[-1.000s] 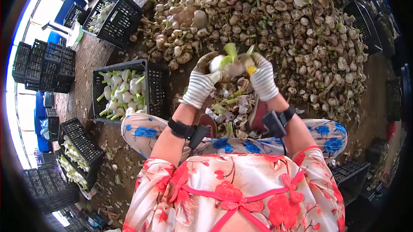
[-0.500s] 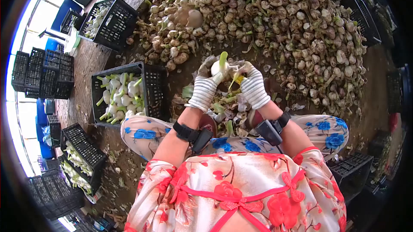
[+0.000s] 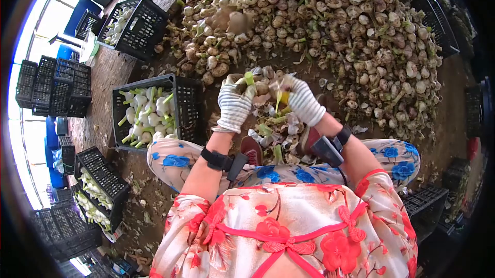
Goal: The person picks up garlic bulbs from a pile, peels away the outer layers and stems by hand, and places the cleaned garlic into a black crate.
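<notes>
My left hand (image 3: 233, 104), in a striped work glove, grips a garlic bulb (image 3: 258, 88) with a short green stem. My right hand (image 3: 302, 101), gloved the same way, is closed on a small yellow-handled tool (image 3: 281, 96) pressed against the bulb's side. Both hands are held together above a heap of peelings and cut stems (image 3: 273, 126) between my feet. A black wrist device is strapped on each forearm.
A huge pile of unpeeled garlic (image 3: 335, 25) fills the ground ahead. A black crate with cleaned white bulbs (image 3: 149, 112) sits at my left; another crate (image 3: 133, 24) lies farther back. More stacked crates (image 3: 54, 84) line the left side, and two filled ones (image 3: 98, 187) sit behind.
The hands dropped lower and nearer to me. The bulb turned in the left hand, so its white side and long stem show less.
</notes>
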`<state>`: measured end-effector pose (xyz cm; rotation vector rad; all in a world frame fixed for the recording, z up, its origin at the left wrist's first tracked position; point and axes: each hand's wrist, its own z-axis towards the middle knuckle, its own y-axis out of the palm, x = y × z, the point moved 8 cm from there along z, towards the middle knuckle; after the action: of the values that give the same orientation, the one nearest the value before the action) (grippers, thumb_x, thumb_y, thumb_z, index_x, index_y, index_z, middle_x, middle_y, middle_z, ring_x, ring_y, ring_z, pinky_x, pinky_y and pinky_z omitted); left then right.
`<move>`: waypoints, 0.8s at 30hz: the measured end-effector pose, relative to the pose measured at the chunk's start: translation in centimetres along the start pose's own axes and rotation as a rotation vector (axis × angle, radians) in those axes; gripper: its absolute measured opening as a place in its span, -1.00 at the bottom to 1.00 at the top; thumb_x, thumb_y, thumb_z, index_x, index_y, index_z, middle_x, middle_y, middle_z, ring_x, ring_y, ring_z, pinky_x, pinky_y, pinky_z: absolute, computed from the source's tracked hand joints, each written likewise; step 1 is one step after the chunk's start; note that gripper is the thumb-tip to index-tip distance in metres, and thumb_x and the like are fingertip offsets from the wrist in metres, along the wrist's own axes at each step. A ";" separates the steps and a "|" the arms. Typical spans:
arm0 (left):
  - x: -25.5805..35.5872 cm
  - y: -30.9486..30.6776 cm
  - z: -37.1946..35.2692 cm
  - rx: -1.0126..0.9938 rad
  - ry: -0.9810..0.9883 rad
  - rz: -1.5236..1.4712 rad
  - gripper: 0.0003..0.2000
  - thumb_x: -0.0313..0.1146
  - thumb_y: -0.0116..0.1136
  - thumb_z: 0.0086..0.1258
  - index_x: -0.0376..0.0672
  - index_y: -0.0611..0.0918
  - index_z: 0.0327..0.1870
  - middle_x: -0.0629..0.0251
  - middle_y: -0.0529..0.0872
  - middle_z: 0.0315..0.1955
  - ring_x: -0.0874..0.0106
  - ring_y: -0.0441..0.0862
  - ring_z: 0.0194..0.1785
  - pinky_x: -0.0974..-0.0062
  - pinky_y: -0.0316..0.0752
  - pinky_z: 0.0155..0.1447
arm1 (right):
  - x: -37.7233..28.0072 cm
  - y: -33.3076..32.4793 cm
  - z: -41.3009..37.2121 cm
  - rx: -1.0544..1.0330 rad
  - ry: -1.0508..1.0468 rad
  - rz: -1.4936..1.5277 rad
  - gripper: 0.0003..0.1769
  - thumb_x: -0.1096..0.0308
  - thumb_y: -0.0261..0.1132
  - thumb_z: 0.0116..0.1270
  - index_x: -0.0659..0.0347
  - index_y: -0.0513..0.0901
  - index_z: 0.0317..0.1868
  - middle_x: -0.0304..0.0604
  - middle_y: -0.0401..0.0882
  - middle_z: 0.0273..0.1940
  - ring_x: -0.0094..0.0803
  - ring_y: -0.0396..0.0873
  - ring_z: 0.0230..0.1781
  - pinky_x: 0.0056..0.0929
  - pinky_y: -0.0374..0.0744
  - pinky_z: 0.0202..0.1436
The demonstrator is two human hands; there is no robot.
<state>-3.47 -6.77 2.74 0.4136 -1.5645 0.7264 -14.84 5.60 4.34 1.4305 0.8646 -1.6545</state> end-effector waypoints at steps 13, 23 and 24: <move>-3.3 -0.7 0.3 0.142 -0.572 -1.298 -0.59 -0.07 0.03 0.30 -0.26 0.50 -0.06 0.14 0.60 -0.17 0.22 0.57 -0.12 0.24 0.52 -0.01 | -9.9 -2.5 -0.5 -0.330 0.069 0.707 -0.66 0.15 0.11 0.28 0.29 0.56 -0.19 0.02 0.53 -0.28 -0.20 0.59 -0.32 -0.30 0.64 -0.27; -2.9 3.9 -1.2 0.128 -0.709 -1.105 -0.47 0.17 -0.08 0.26 -0.11 0.53 -0.03 0.24 0.58 -0.07 0.31 0.52 -0.04 0.33 0.49 -0.01 | 0.7 1.1 1.2 0.117 0.163 0.081 -0.46 0.46 0.36 0.06 0.30 0.37 0.07 -0.13 0.49 -0.07 -0.45 0.44 -0.08 -0.57 0.44 0.00; -4.0 4.0 -1.1 0.219 -0.702 -1.155 -0.49 0.16 -0.07 0.26 -0.12 0.53 -0.04 0.24 0.58 -0.08 0.31 0.53 -0.05 0.36 0.50 -0.02 | 1.1 0.5 0.8 0.231 0.234 -0.149 -0.58 0.48 0.34 0.07 0.31 0.45 -0.03 -0.16 0.53 -0.14 -0.48 0.46 -0.16 -0.60 0.46 -0.06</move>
<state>-4.70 -3.72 -2.04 1.6844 -1.5192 -0.2022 -14.84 4.56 3.35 1.7827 0.9527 -1.7666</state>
